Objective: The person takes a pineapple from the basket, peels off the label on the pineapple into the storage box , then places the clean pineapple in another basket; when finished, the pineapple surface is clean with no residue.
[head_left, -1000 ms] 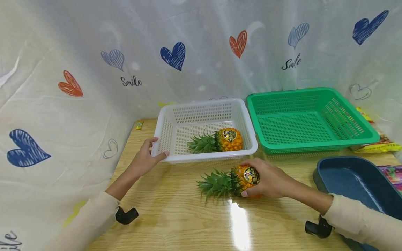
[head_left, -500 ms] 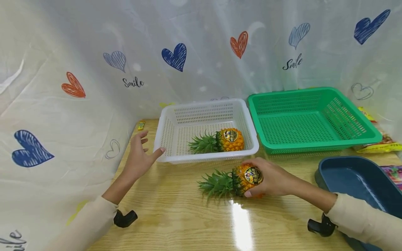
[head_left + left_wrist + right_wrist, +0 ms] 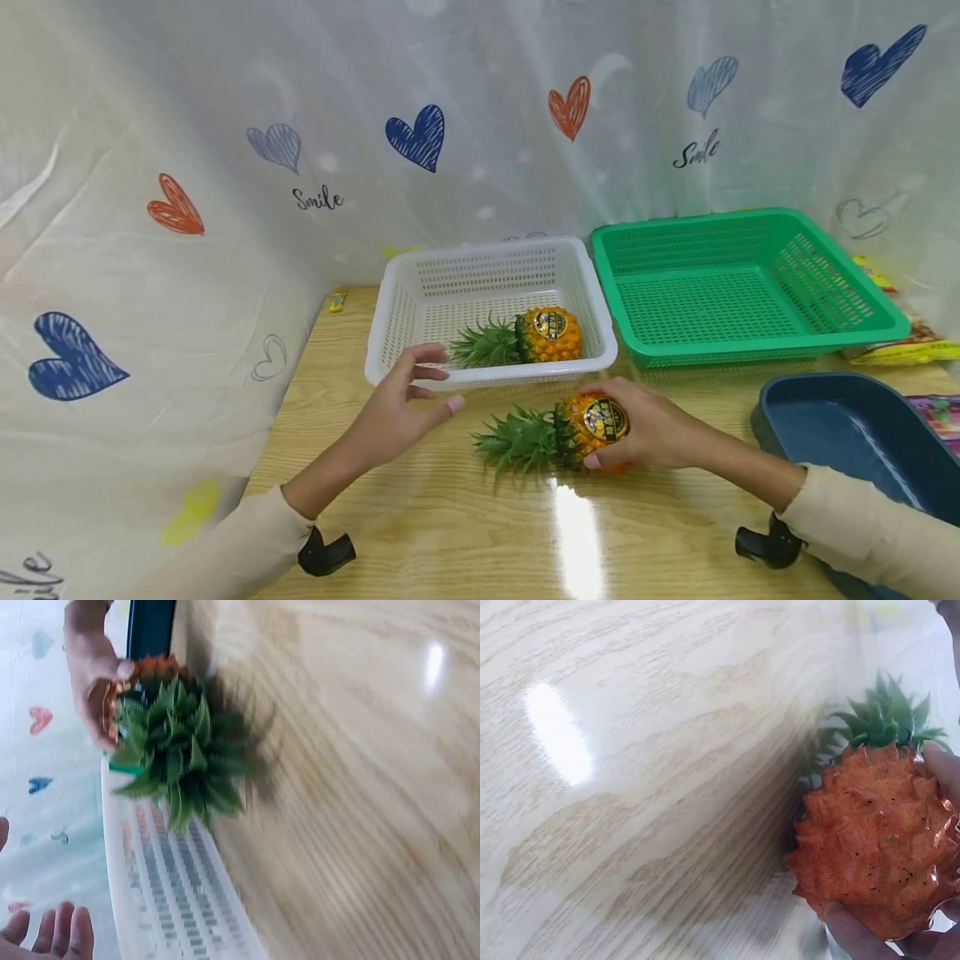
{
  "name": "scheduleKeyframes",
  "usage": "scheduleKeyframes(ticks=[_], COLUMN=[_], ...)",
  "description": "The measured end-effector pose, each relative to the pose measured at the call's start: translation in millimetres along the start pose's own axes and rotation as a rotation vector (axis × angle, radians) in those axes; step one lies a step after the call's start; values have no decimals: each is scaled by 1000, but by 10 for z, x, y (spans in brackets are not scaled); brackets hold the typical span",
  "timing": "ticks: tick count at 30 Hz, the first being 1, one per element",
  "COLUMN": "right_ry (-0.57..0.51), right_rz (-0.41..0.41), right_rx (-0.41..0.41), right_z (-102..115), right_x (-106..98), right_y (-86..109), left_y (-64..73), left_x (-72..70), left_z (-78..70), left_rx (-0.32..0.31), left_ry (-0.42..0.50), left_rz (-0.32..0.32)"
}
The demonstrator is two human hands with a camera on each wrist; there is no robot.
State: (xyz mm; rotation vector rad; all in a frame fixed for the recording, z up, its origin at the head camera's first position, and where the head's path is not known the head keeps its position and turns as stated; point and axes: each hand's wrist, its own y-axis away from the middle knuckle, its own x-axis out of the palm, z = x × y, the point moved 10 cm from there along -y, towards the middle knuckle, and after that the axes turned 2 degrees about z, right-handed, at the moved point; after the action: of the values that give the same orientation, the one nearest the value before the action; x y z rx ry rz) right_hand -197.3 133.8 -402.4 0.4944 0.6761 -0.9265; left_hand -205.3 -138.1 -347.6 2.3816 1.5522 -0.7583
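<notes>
On the wooden table in front of the white basket [image 3: 491, 379] lies a pineapple [image 3: 592, 421] with a black-and-gold label, its green crown pointing left. My right hand [image 3: 648, 425] grips its orange body from the right; the right wrist view shows fingers around the spiky fruit [image 3: 874, 840]. To the left of the crown, my left hand [image 3: 401, 412] is held with fingers spread, apart from the fruit and near the basket's front rim. In the left wrist view the crown [image 3: 176, 750] faces the camera. A second pineapple [image 3: 551, 333] lies inside the white basket.
A green basket [image 3: 750, 342] stands right of the white one. The dark blue basin [image 3: 825, 400] is at the right, beside my right forearm. Snack packets [image 3: 907, 354] lie at the far right, and a small yellow wrapper [image 3: 337, 302] at the back left.
My left hand has let go of the white basket's front left corner and moved right, toward the pineapple's crown. The right hand has stayed on the pineapple, which has hardly moved.
</notes>
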Motion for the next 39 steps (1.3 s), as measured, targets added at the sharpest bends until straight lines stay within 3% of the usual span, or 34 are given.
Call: scheduleKeyframes(ticks=[7,15,28,39], right_ry=[-13,-21,-1,-11], right_rz=[-8,5,3,11], right_rx=[5,-17,-44,-37], right_z=[-30,-5,33,3], right_x=[19,18,46,68], right_y=[15,14,-10,1], left_y=[5,-55,-214,-225], left_x=[549,926,1168,1291], left_z=[-68,5,108,119], left_rx=[-16,-1,-2,60], left_ry=[45,-99,-207,-259], left_rz=[226,304,351,406])
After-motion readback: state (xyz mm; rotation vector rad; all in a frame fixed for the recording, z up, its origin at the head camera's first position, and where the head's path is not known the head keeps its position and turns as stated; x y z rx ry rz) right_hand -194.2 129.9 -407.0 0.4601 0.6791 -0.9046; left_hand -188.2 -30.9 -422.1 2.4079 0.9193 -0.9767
